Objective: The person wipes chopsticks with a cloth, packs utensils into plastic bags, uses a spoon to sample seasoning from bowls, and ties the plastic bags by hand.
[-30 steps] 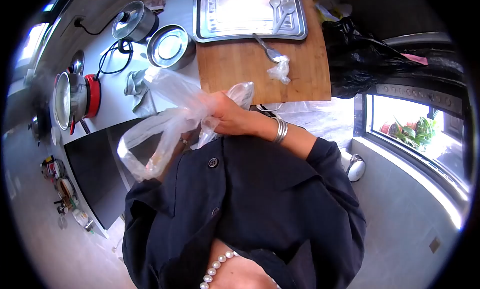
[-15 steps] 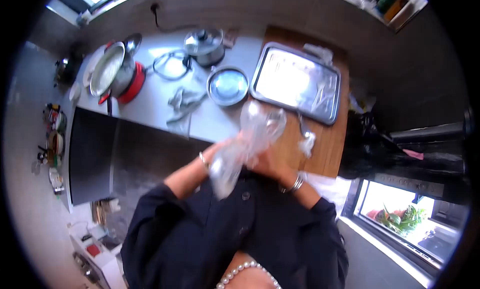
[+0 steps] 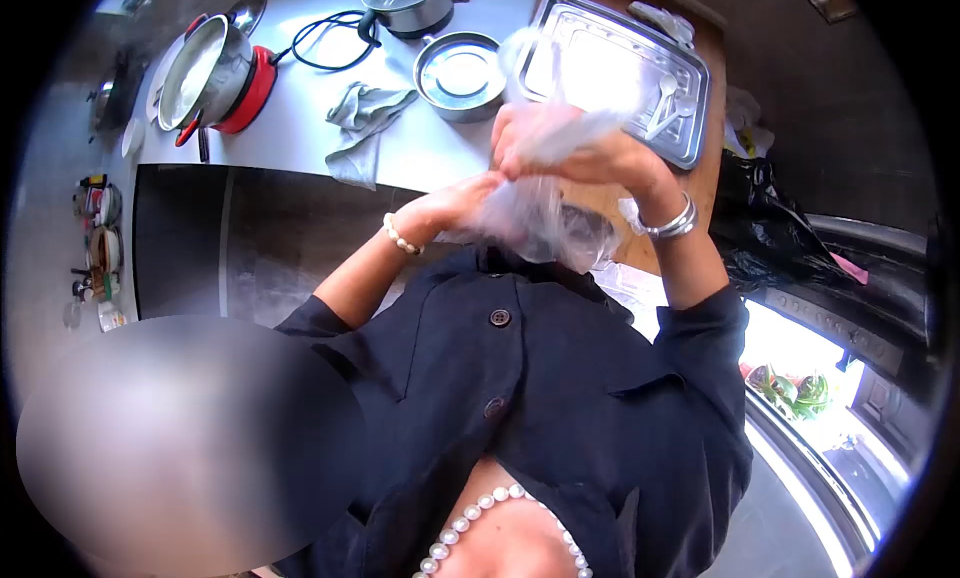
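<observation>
A clear, crumpled plastic bag (image 3: 530, 218) is bunched between my two hands in front of my chest, at the counter's front edge. My right hand (image 3: 590, 163), with silver bangles at the wrist, is closed around its gathered middle; loose plastic sticks out above and hangs below. From the left, my left hand (image 3: 450, 206), wearing a pearl bracelet, has its fingers pressed to the plastic just under the right hand. Those fingertips are partly covered by the film. A round metal pan (image 3: 460, 73) stands just beyond my hands.
Behind my right hand, a metal tray (image 3: 690, 148) holds plastic spoons (image 3: 665, 96) on a wooden board (image 3: 715, 58). Leftward lie a grey cloth (image 3: 362, 128), a lidded pot (image 3: 408, 13) and a wide pan (image 3: 200, 73) on a red base (image 3: 262, 93). A black bag (image 3: 765, 213) hangs right.
Both hands have risen toward the tray in view, and the right has turned over the bag's middle. The bag's lower end has swung from left to right. The camera view has tilted down.
</observation>
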Demonstrator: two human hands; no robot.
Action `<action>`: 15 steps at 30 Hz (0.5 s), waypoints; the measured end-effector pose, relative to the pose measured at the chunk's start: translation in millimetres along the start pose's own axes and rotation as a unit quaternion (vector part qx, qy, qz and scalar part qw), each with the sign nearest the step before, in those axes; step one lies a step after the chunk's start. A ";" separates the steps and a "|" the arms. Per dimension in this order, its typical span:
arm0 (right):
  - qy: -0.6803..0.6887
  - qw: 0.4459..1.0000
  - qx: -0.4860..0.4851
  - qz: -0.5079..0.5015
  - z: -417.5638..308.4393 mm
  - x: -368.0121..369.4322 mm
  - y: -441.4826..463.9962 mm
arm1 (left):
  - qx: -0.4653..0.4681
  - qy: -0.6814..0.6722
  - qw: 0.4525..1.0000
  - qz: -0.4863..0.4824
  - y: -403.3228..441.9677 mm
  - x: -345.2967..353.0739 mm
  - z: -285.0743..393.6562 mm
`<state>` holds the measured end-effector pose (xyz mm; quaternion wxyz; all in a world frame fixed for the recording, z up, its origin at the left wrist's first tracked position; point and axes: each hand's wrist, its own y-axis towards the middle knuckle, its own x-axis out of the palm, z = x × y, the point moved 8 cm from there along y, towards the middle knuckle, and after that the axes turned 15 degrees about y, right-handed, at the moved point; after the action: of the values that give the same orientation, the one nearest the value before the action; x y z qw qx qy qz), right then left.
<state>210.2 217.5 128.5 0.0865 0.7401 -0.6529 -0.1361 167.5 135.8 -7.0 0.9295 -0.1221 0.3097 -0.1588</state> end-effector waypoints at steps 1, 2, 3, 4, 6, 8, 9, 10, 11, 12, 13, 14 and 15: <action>0.129 0.990 0.046 0.020 3.0 -6.5 4.1 | 0.005 -0.053 0.999 -0.002 0.5 -9.6 10.3; 0.146 0.986 0.053 0.055 10.2 -14.1 3.7 | 0.010 -0.106 0.994 -0.004 2.2 -20.1 23.8; 0.164 0.979 0.083 0.085 25.0 -22.9 -0.9 | 0.017 -0.156 0.988 -0.003 7.8 -27.3 31.9; 0.185 0.969 0.114 0.118 42.3 -30.4 -9.3 | 0.078 -0.230 0.969 0.037 18.0 -26.5 29.3; 0.214 0.954 0.118 0.175 55.2 -41.4 -14.2 | 0.049 -0.310 0.949 0.002 37.5 -22.8 15.9; 0.217 0.953 0.112 0.177 65.7 -47.6 -20.7 | 0.097 -0.198 0.975 0.009 38.0 -34.1 41.5; 0.216 0.954 0.109 0.179 64.7 -50.5 -22.9 | 0.083 -0.217 0.973 -0.010 41.5 -31.6 40.6; 0.218 0.948 0.101 0.208 63.6 -54.1 -27.2 | 0.069 -0.235 0.969 -0.027 44.1 -29.1 38.8; 0.217 0.941 0.109 0.234 63.5 -56.8 -31.2 | 0.054 -0.253 0.965 -0.042 46.1 -27.6 37.2; 0.216 0.935 0.116 0.258 64.3 -59.3 -35.2 | 0.037 -0.342 0.936 -0.071 40.7 -22.0 42.2; 0.215 0.927 0.122 0.281 65.7 -61.5 -38.1 | 0.020 -0.426 0.899 -0.099 35.1 -16.8 47.9; 0.195 0.924 0.119 0.308 66.4 -63.2 -38.9 | 0.010 -0.517 0.838 -0.173 37.4 2.8 38.8; 0.195 0.909 0.122 0.348 66.7 -66.6 -40.7 | -0.002 -0.525 0.836 -0.158 37.8 1.7 36.8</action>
<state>220.3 292.2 58.7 0.1628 0.4828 -0.8506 0.1303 199.7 174.7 8.4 0.9145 -0.2367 -0.2479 -0.2149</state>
